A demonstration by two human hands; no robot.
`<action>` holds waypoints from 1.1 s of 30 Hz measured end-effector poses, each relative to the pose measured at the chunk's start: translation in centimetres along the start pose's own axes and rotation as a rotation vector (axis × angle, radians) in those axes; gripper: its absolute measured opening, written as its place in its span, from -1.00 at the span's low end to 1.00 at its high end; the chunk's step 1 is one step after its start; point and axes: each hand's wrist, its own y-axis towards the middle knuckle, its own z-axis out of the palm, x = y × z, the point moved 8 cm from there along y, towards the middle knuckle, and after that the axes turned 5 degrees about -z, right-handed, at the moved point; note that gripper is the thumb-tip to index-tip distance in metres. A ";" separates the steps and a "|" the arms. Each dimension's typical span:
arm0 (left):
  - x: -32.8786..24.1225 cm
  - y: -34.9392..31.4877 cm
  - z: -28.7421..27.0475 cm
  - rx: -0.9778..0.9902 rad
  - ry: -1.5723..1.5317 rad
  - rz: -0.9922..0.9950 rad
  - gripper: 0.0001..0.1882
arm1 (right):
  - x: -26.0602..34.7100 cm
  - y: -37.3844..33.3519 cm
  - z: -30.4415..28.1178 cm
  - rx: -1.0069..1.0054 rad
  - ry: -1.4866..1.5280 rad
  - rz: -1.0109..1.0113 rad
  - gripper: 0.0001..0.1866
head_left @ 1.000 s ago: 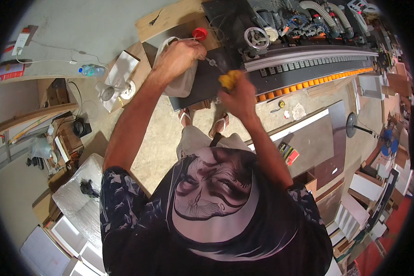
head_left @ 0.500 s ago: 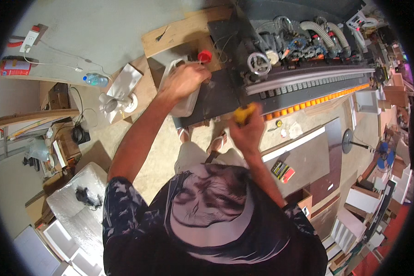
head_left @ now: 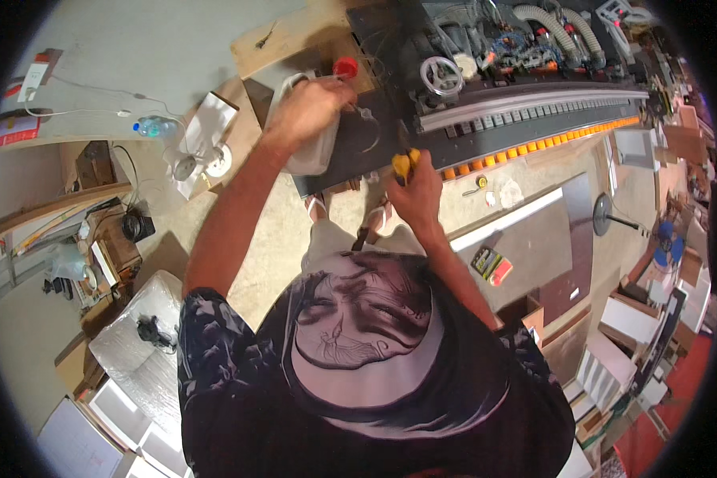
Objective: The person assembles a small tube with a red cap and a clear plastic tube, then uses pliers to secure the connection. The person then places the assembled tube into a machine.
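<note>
Yellow tool handles [head_left: 406, 165] are gripped by the right hand [head_left: 416, 191]; whatever is pinched by the left hand [head_left: 315, 109] cannot be told. Below it, a whitish jug [head_left: 314, 155] is seen, with a red cap [head_left: 345, 67] placed nearby.

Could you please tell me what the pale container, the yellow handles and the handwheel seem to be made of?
Pale container: probably matte plastic, looking cloudy. Yellow handles: likely plastic or rubber, evenly coloured; finish unclear. Handwheel: apparently polished metal, silvery with bright highlights.
</note>
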 end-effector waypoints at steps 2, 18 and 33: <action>-1.1 -1.2 -0.2 -0.033 -0.093 0.005 -0.80 | -1.1 -0.9 0.6 0.119 -0.117 0.034 -0.51; 1.2 0.4 -1.0 -0.214 -0.336 0.012 -0.86 | -14.2 2.6 -0.6 0.068 -0.493 -0.124 -0.27; 0.8 0.2 -1.5 -0.237 -0.320 0.002 -0.88 | 0.5 9.6 -5.4 -0.008 0.501 -0.185 -0.76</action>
